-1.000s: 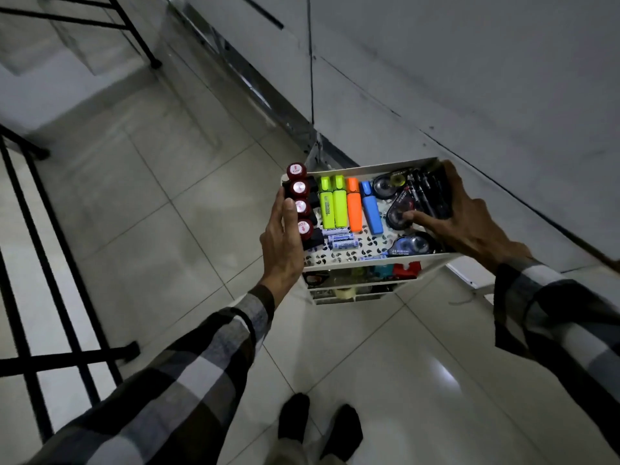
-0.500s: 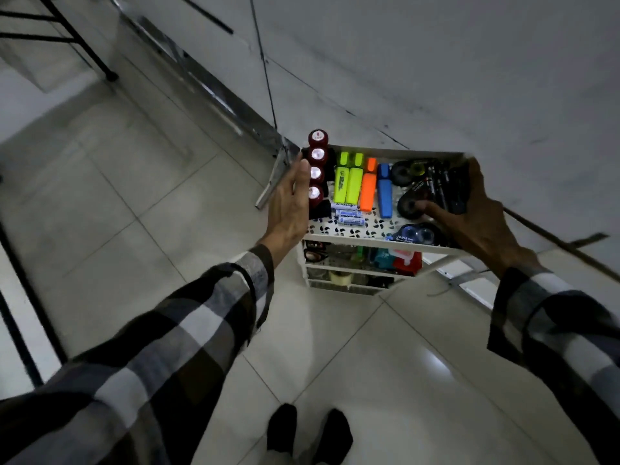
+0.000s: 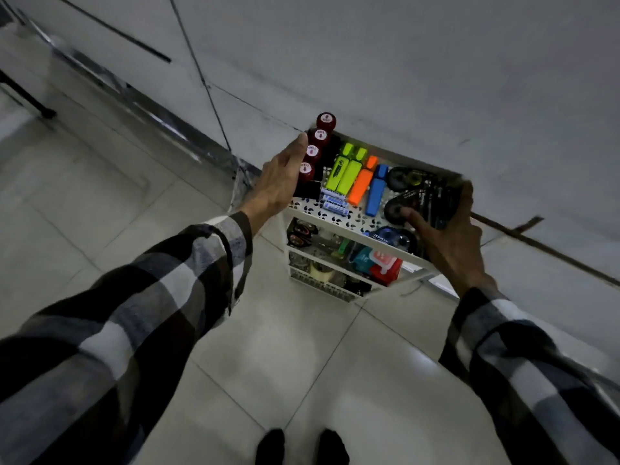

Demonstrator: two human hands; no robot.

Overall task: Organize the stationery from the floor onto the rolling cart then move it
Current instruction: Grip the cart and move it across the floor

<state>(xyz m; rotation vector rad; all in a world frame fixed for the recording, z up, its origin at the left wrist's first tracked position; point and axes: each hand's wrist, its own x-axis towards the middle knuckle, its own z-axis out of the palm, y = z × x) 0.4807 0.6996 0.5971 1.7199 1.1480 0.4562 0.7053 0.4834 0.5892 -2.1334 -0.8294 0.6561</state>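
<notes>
A white rolling cart stands against the grey wall. Its perforated top tray holds a row of red-capped stamps, yellow, orange and blue highlighters, small batteries, dark correction tape rollers and black pens. The lower shelves carry red and teal items. My left hand lies with straight fingers along the tray's left side, beside the stamps. My right hand grips the tray's right rim, thumb on top by a tape roller.
The floor is pale glossy tile. A metal baseboard strip runs along the wall to the left. A black furniture leg stands at the far left. My two dark shoes show at the bottom edge.
The cart has rolled forward and sits tighter to the wall, both hands still on it. The black railing at the left has left the view.
</notes>
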